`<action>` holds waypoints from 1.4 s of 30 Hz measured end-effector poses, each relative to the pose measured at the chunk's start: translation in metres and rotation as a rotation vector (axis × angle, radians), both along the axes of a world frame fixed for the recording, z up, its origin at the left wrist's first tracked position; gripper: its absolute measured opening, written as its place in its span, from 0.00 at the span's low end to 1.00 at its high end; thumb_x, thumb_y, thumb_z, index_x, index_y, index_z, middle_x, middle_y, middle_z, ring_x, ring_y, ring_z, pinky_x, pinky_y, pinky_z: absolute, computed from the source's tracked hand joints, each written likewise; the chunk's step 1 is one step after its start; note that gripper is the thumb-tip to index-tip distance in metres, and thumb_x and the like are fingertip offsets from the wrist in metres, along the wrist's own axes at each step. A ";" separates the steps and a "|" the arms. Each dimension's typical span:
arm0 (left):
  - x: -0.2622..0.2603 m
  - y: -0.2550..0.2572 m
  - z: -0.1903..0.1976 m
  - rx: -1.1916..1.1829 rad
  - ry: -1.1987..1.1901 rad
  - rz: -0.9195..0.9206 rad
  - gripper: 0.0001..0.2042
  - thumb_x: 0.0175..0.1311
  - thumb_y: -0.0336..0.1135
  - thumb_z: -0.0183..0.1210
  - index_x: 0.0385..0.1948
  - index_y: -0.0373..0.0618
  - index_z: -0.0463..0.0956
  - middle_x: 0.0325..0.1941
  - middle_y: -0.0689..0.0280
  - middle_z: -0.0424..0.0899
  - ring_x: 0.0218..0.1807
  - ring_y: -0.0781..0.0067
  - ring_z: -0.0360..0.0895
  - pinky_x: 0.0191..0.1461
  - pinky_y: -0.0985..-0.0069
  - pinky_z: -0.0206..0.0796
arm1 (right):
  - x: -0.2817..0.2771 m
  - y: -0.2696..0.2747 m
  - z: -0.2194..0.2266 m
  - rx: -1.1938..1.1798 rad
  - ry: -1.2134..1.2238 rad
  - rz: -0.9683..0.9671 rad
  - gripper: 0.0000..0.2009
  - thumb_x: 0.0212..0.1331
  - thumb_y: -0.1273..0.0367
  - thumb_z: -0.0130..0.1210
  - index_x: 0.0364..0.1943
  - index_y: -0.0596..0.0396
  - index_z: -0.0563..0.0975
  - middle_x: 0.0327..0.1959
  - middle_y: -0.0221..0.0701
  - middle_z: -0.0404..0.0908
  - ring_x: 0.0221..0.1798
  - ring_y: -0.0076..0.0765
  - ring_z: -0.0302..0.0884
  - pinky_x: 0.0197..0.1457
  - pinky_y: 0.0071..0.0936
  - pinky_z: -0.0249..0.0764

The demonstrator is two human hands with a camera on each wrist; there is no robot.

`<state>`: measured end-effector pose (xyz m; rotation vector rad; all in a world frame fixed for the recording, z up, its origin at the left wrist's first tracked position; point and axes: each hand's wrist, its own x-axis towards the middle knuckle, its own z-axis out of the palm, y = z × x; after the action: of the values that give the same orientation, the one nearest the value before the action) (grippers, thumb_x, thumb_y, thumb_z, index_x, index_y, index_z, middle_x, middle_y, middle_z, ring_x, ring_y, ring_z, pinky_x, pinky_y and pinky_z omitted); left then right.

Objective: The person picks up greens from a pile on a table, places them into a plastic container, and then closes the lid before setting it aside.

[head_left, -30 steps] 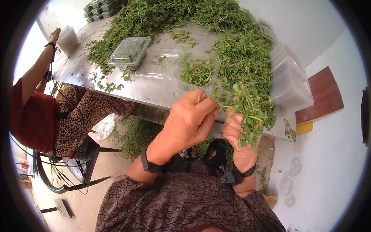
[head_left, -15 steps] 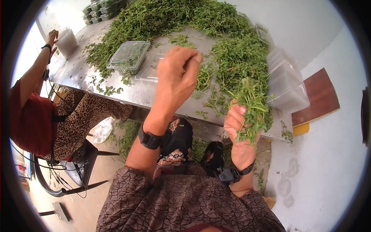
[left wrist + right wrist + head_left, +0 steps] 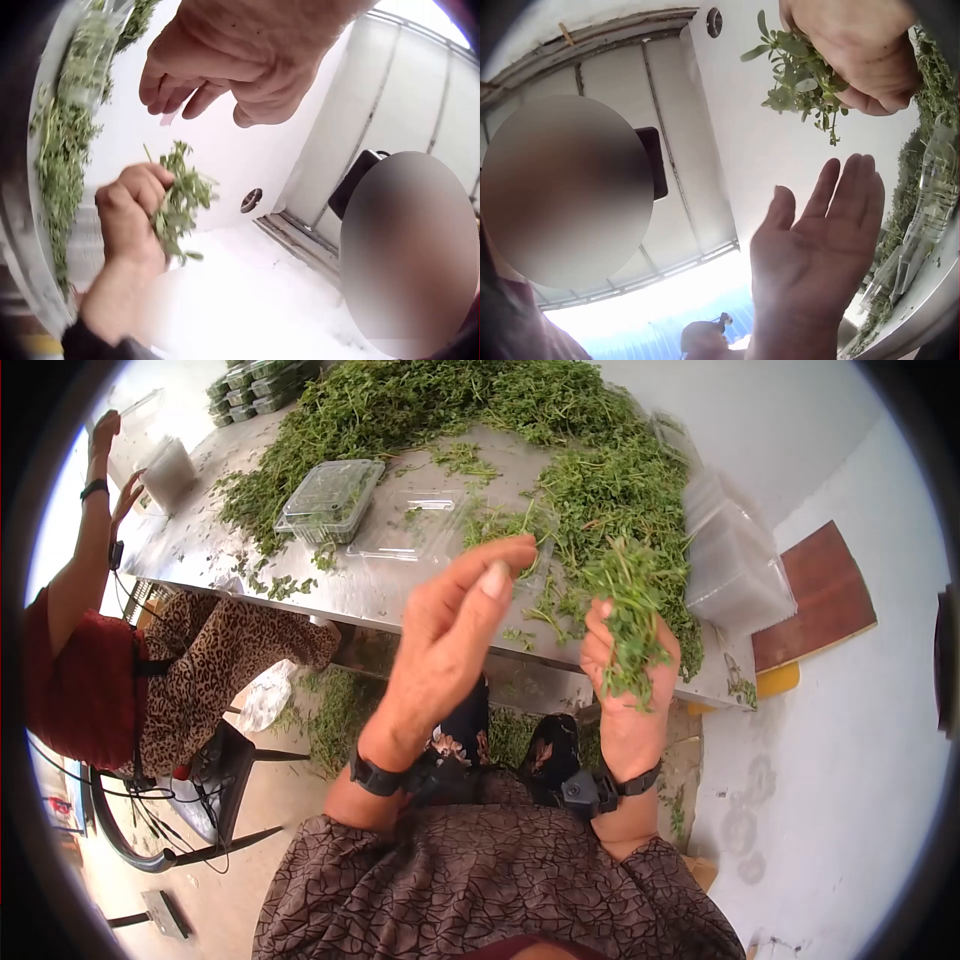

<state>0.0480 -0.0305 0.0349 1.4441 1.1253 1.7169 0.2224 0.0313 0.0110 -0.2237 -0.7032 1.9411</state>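
My right hand (image 3: 635,705) grips a small bunch of leafy green sprigs (image 3: 630,600) over the front of the metal table, leaves spilling past the fingers. To its left, my left hand (image 3: 445,640) hovers with fingers extended and nothing in it. The right wrist view shows that palm facing up toward the sprigs, apart from them. Just beyond the left hand lies an open clear plastic clamshell box (image 3: 395,540); loose greens (image 3: 490,525) sit in its right half, partly hidden by the fingers.
A large heap of greens (image 3: 610,490) curves round the table's back and right. A closed clamshell (image 3: 330,505) stands left, filled boxes (image 3: 250,395) at the back. Nested clear boxes (image 3: 735,570) rise by the right wall. Another person (image 3: 90,670) works at the left end.
My left hand moved from beside the bunch to above the open box, then back slightly, its pinched fingers straightening. My right hand keeps the bunch, raised a little. The other person's hand lifted.
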 end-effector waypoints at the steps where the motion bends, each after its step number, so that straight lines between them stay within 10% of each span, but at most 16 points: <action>1: 0.006 -0.002 -0.003 -0.031 -0.084 -0.094 0.21 0.72 0.44 0.42 0.52 0.33 0.71 0.57 0.55 0.75 0.61 0.64 0.69 0.68 0.66 0.56 | -0.003 0.002 0.001 0.002 0.000 -0.005 0.11 0.67 0.67 0.43 0.43 0.61 0.72 0.29 0.30 0.73 0.22 0.20 0.67 0.20 0.16 0.62; 9: 0.038 0.003 -0.007 -0.081 -0.365 -0.224 0.27 0.72 0.44 0.44 0.65 0.35 0.55 0.65 0.58 0.63 0.65 0.66 0.62 0.69 0.69 0.52 | -0.034 -0.003 0.006 0.109 -0.278 -0.407 0.06 0.65 0.71 0.50 0.41 0.56 0.75 0.35 0.26 0.78 0.32 0.19 0.75 0.32 0.18 0.71; 17: 0.061 0.015 -0.010 -0.200 -0.738 -0.220 0.20 0.71 0.36 0.49 0.61 0.39 0.61 0.46 0.68 0.75 0.47 0.83 0.71 0.50 0.82 0.67 | -0.047 -0.020 0.008 0.364 -0.499 -0.663 0.07 0.66 0.69 0.51 0.40 0.58 0.74 0.35 0.23 0.77 0.35 0.13 0.68 0.35 0.16 0.66; 20: 0.058 0.018 -0.024 -0.231 -0.886 -0.238 0.16 0.73 0.37 0.44 0.57 0.44 0.66 0.31 0.78 0.72 0.26 0.92 0.67 0.20 0.91 0.57 | -0.048 -0.022 0.018 0.198 -0.423 -0.685 0.07 0.65 0.68 0.51 0.39 0.57 0.74 0.34 0.23 0.77 0.35 0.13 0.68 0.36 0.16 0.67; 23: 0.062 0.017 -0.015 -0.220 -0.945 -0.185 0.15 0.73 0.37 0.43 0.58 0.46 0.66 0.26 0.81 0.68 0.19 0.94 0.59 0.13 0.90 0.43 | -0.048 -0.019 0.017 0.118 -0.384 -0.660 0.06 0.65 0.68 0.51 0.39 0.57 0.74 0.33 0.24 0.76 0.35 0.14 0.69 0.37 0.16 0.67; 33: 0.025 0.048 0.005 -0.041 -0.800 -0.165 0.15 0.72 0.37 0.45 0.55 0.41 0.68 0.47 0.67 0.78 0.44 0.78 0.75 0.46 0.78 0.70 | -0.076 0.016 0.031 0.197 -0.327 -0.569 0.05 0.63 0.70 0.52 0.35 0.57 0.74 0.30 0.23 0.74 0.29 0.14 0.65 0.29 0.18 0.64; 38: -0.003 0.071 0.015 -0.121 -0.639 -0.010 0.15 0.72 0.39 0.46 0.53 0.42 0.72 0.31 0.74 0.70 0.31 0.82 0.69 0.34 0.82 0.65 | -0.091 0.045 0.033 0.195 -0.523 -0.554 0.06 0.61 0.70 0.53 0.30 0.57 0.72 0.23 0.20 0.68 0.22 0.13 0.60 0.22 0.18 0.60; 42: -0.023 0.079 0.009 -0.284 -0.433 0.117 0.17 0.71 0.41 0.47 0.55 0.42 0.71 0.37 0.70 0.74 0.38 0.79 0.71 0.41 0.81 0.65 | -0.099 0.066 0.021 0.215 -0.611 -0.440 0.07 0.59 0.69 0.54 0.32 0.58 0.71 0.22 0.21 0.67 0.22 0.16 0.62 0.19 0.20 0.59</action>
<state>0.0251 0.0482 0.0438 0.7993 1.1660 1.7532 0.1231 0.0974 0.0316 -0.7880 -1.1412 1.3582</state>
